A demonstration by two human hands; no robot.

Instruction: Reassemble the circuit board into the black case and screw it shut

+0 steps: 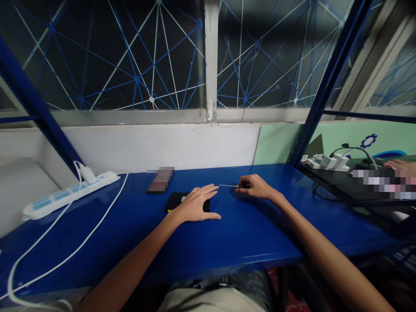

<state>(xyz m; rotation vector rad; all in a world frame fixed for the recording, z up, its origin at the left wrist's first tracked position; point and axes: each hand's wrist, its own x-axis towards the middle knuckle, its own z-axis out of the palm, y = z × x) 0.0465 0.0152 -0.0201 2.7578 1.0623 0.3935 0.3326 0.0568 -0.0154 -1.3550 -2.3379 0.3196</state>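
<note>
My left hand (196, 205) lies over a flat black case (175, 200) with a bit of yellow at its near edge. Its fingers stretch to the right and the thumb stands apart; the palm hides much of the case. To the right, my right hand (255, 186) is closed around the dark handle of a screwdriver (228, 186). The thin metal shaft points left, its tip close to my left fingertips. A phone-like dark slab (161, 180), partly blurred out, rests on the blue table (224, 242) behind the case.
A white power strip (71, 195) with a plug and a white cable (107, 212) occupies the table's left side. Blue metal posts (328, 82) rise at both sides. On the right, a neighbouring black desk (338, 184) bears chargers, cables and another person's hand (401, 166).
</note>
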